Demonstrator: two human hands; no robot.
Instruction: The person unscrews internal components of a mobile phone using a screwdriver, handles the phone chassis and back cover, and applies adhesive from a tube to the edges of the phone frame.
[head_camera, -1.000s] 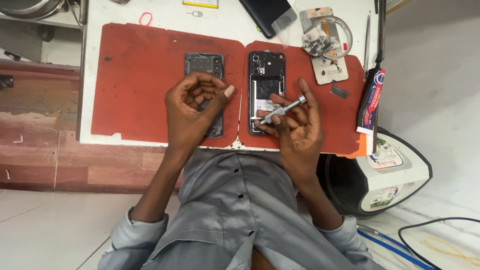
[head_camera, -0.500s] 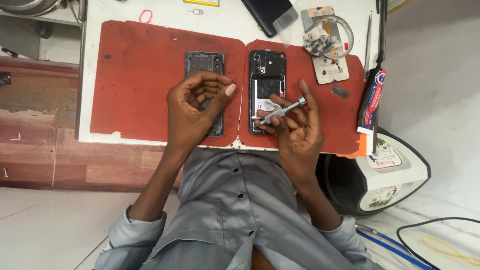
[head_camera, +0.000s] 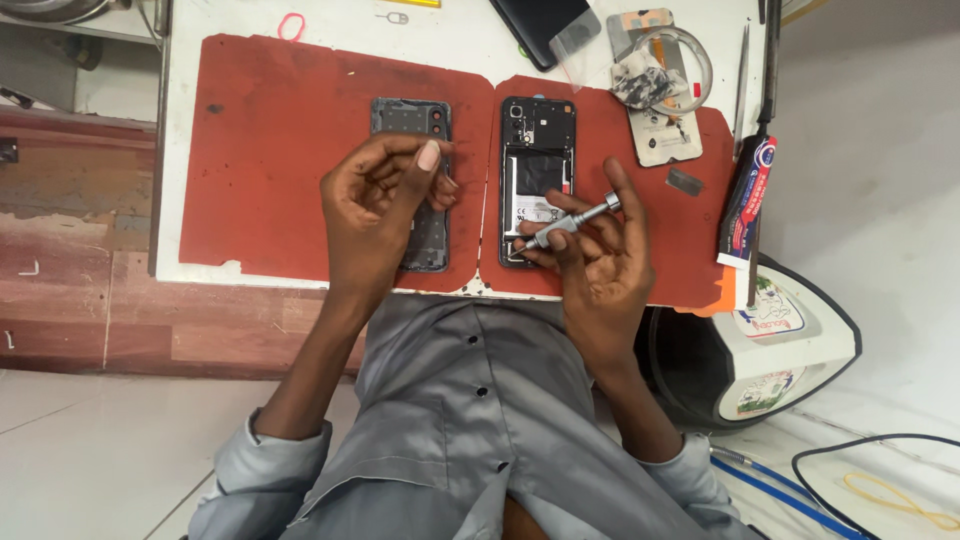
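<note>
R hand (head_camera: 600, 262) pinches a small silver screwdriver (head_camera: 568, 226), fingers curled round the shaft, tip down at the near-left corner of the opened phone (head_camera: 537, 190). That phone lies back-off on the red mat (head_camera: 270, 150), right of centre, w/ a white label patch on its black battery area. L hand (head_camera: 375, 205) is curled, fingertips bunched together over the grey back cover (head_camera: 410, 120), which lies just left of the phone; can't tell if it holds anything small.

Far side of the white surface (head_camera: 455, 30): a dark phone (head_camera: 545, 28) lying at an angle, a grey-white flat plate (head_camera: 665, 125) w/ a clear ring and crumpled bits on top, a pink rubber band (head_camera: 291, 25) far left. Right edge: a narrow tube pkg (head_camera: 748, 205), white/red/blue print, lying lengthwise, w/ an orange tab at its near end. Beyond the surface, lower right: a round black-rimmed white device (head_camera: 770, 345) w/ coloured stickers on top. Grey shirt (head_camera: 470, 420) fills the near middle.
</note>
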